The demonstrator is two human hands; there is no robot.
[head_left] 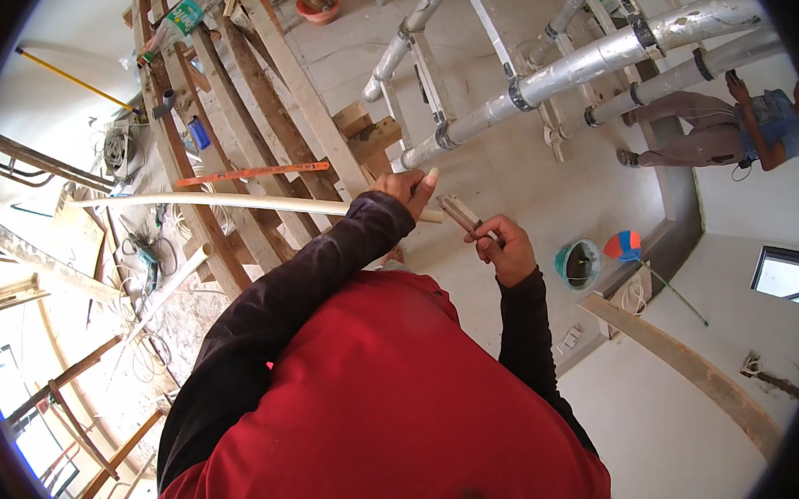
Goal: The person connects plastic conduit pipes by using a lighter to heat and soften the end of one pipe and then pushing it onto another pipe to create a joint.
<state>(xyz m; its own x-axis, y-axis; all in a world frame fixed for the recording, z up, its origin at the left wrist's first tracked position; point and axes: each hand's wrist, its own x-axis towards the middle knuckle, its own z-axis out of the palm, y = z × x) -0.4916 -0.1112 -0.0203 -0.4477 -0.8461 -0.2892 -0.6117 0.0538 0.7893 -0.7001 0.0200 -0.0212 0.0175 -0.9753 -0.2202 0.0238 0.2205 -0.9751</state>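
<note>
My left hand (pixel 406 189) is closed, its thumb up against the curled fingers. Whatever it may hold is hidden. A long cream pipe (pixel 265 203) passes beneath my left wrist, and its short end shows just past the dark sleeve; I cannot tell whether my fingers touch it. My right hand (pixel 507 249) is shut on a small flat grey hand tool (pixel 459 213) with narrow parallel sides, its exact kind unclear. The tool's tip points up and left, close to the pipe's end and apart from my left hand.
Wooden planks (pixel 272 86) form a platform at left, carrying a plastic bottle (pixel 183 19) and an orange strip (pixel 253 174). Scaffold tubes (pixel 556 76) cross ahead. A co-worker (pixel 727 128) is at far right. A bucket (pixel 578 264) stands right; a power tool (pixel 149 257) lies left among cables.
</note>
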